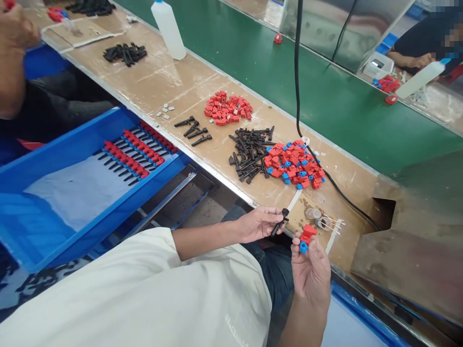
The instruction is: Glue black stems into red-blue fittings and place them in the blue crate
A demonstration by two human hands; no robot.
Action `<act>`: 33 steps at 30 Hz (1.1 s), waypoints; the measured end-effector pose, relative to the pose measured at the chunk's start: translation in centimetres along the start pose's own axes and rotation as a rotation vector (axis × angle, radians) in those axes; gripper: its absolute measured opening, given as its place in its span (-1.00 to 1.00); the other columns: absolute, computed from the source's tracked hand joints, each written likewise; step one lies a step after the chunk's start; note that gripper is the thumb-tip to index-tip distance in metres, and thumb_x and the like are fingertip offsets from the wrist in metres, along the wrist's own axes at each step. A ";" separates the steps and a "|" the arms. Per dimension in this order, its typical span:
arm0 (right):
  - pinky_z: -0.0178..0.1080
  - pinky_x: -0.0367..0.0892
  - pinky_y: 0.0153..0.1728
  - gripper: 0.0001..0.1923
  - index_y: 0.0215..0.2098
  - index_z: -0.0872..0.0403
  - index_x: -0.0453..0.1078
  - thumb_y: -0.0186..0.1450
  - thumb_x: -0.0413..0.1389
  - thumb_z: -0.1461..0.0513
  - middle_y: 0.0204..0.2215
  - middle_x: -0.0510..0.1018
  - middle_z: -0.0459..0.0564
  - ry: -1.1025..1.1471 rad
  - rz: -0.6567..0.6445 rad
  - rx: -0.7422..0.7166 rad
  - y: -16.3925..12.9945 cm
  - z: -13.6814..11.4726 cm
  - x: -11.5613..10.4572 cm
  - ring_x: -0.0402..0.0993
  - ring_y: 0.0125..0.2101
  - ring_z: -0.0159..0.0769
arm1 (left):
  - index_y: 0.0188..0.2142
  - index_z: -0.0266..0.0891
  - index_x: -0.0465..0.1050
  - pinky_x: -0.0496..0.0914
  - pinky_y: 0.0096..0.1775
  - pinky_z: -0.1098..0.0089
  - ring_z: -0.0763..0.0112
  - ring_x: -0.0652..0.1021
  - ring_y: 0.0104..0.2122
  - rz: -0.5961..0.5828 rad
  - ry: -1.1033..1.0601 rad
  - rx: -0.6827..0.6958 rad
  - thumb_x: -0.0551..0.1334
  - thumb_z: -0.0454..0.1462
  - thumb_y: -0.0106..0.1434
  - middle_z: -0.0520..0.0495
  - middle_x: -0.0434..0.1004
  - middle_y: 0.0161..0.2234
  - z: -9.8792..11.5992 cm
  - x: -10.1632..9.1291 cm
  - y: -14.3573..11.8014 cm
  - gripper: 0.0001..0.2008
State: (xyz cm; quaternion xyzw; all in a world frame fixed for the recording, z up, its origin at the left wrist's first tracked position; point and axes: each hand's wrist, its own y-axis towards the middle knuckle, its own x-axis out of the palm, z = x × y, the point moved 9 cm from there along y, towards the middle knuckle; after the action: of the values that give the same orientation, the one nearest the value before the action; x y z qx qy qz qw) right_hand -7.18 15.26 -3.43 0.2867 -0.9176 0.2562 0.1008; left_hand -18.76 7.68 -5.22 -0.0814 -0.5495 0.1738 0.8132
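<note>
My left hand (258,223) pinches a small black pin-shaped part (280,221) at the near edge of the workbench (173,82). My right hand (311,267) holds a red piece with a blue cap (306,237) just to the right of it; the two parts are close but apart. Beyond them on the bench lie a heap of black pins (251,153) and a heap of red and blue pieces (293,165). Farther back is a pile of plain red pieces (227,108).
A blue tray (72,212) on my left holds rows of assembled red-and-black parts (135,149). A white bottle (168,29) stands on the bench, a black cable (298,86) runs across the green conveyor belt (325,96). Other people's arms appear at top left (14,43) and top right (415,60).
</note>
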 end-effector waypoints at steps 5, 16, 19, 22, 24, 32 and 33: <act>-0.41 0.26 -0.60 -0.53 -0.27 0.12 0.51 0.04 0.42 -0.04 -0.44 0.55 0.00 -0.107 0.018 -0.052 0.0 -0.4 0.1 0.37 -0.53 -0.46 | -0.36 -0.36 0.43 0.26 -0.48 0.57 0.54 0.52 -0.50 -0.004 0.072 -0.039 0.56 -0.16 -0.05 -0.07 0.52 -0.46 -0.7 0.5 -0.2 -0.57; -0.38 0.26 -0.66 -0.41 -0.17 0.16 0.57 -0.03 0.45 -0.04 -0.58 0.48 -0.09 -0.225 0.153 -0.099 -0.9 -1.2 -0.9 0.33 -0.64 -0.47 | -0.36 -0.32 0.39 0.20 -0.58 0.56 0.53 0.51 -0.57 -0.002 0.187 -0.063 0.59 -0.08 -0.18 0.02 0.50 -0.52 -2.1 1.0 -0.5 -0.45; -0.38 0.25 -0.67 -0.39 -0.16 0.16 0.56 -0.02 0.44 -0.06 -0.56 0.50 -0.07 -0.263 0.146 -0.135 -1.0 -1.4 -0.6 0.33 -0.64 -0.47 | -0.35 -0.32 0.39 0.19 -0.59 0.55 0.55 0.48 -0.58 -0.005 0.256 -0.044 0.58 -0.04 -0.17 0.02 0.50 -0.51 -2.0 0.8 -0.5 -0.44; -0.41 0.19 -0.70 -0.39 -0.13 0.17 0.55 -0.01 0.44 -0.04 -0.56 0.50 -0.09 -0.297 0.154 -0.153 -1.0 -1.4 -0.7 0.29 -0.65 -0.49 | -0.34 -0.31 0.38 0.20 -0.59 0.54 0.55 0.46 -0.58 -0.010 0.368 0.018 0.55 0.02 -0.13 0.01 0.50 -0.51 -1.5 0.6 -0.5 -0.43; -0.42 0.17 -0.71 -0.40 -0.11 0.17 0.54 0.01 0.43 -0.03 -0.56 0.49 -0.10 -0.316 0.157 -0.156 -1.1 -1.3 -0.8 0.28 -0.66 -0.50 | -0.34 -0.30 0.38 0.22 -0.58 0.53 0.56 0.44 -0.58 -0.022 0.434 0.054 0.52 0.05 -0.10 0.01 0.49 -0.52 -1.2 0.6 -0.4 -0.43; -0.39 0.29 -0.60 -0.45 -0.10 0.17 0.52 0.10 0.38 -0.03 -0.47 0.53 -0.06 -0.429 0.209 -0.155 -1.6 -0.9 -1.1 0.35 -0.58 -0.48 | -0.38 -0.28 0.34 0.23 -0.60 0.53 0.62 0.35 -0.65 -0.032 0.574 0.083 0.48 0.11 -0.07 0.10 0.40 -0.57 -0.8 0.1 -0.4 -0.43; -0.39 0.29 -0.60 -0.45 -0.10 0.17 0.51 0.10 0.37 -0.04 -0.46 0.53 -0.06 -0.431 0.210 -0.156 -1.6 -0.8 -1.1 0.35 -0.58 -0.48 | -0.38 -0.28 0.34 0.23 -0.60 0.53 0.62 0.35 -0.66 -0.036 0.579 0.086 0.47 0.11 -0.06 0.10 0.40 -0.56 -0.8 0.1 -0.4 -0.44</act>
State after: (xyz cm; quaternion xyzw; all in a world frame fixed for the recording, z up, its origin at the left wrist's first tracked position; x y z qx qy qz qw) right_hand -5.30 15.11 -2.47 0.2290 -0.9597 0.1265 -0.1027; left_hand -17.90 7.43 -5.31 -0.0833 -0.2879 0.1519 0.9419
